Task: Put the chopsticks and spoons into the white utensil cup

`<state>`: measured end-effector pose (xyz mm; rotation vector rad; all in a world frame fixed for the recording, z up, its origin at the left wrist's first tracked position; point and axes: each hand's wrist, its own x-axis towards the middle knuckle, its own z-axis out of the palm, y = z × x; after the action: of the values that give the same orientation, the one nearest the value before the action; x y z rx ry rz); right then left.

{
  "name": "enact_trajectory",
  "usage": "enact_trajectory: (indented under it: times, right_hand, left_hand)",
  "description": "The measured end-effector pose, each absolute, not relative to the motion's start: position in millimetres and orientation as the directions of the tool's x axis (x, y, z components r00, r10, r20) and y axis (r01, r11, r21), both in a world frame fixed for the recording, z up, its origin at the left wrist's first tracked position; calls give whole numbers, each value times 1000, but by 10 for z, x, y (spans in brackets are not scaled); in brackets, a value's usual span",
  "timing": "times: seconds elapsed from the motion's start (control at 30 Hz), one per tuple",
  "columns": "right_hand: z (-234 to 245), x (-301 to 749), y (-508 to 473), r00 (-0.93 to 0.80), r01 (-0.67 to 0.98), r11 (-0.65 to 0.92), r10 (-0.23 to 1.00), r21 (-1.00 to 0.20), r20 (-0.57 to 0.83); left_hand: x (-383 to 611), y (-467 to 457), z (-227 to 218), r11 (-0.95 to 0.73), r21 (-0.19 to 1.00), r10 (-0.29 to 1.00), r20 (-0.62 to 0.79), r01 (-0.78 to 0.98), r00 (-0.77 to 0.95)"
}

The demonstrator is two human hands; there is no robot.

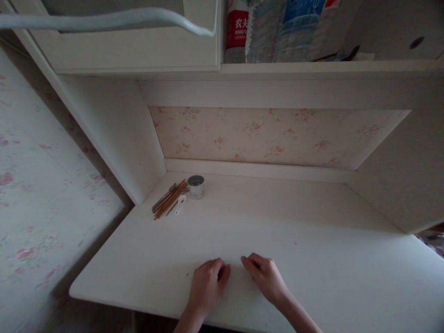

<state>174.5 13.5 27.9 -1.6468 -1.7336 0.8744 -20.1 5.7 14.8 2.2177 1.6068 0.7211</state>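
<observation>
My left hand (pixel 207 283) and my right hand (pixel 265 275) rest side by side on the white desk (pixel 277 222) near its front edge, fingers loosely curled, fingertips nearly meeting. Neither hand holds anything that I can see. At the back left of the desk lies a bundle of wooden chopsticks (pixel 169 199) with a metal utensil beside it and a small white spoon (pixel 181 203). A small perforated metal cup (pixel 196 186) stands upright just right of them. Both hands are far from these items.
Floral wallpaper (pixel 263 136) backs the desk recess, with white side panels left and right. An upper shelf (pixel 312 68) holds plastic bottles (pixel 277 27). A closed cabinet door (pixel 132 46) is at the upper left. The desk's left edge drops off beside a floral wall.
</observation>
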Motion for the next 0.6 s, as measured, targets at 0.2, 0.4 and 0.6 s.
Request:
enact_trajectory:
  times: [0.2, 0.4, 0.6]
  right_hand:
    - [726, 1338, 847, -207, 514, 114, 978, -850, 7]
    - [824, 664, 1573, -314, 557, 155, 949, -816, -34]
    - [927, 256, 2085, -288, 660, 167, 957, -732, -41]
  left_hand:
    - [-200, 72, 137, -332, 468, 942, 205, 819, 265]
    - [-224, 81, 141, -318, 514, 948, 196, 797, 252]
    - [-256, 87, 130, -295, 575, 955, 197, 763, 220]
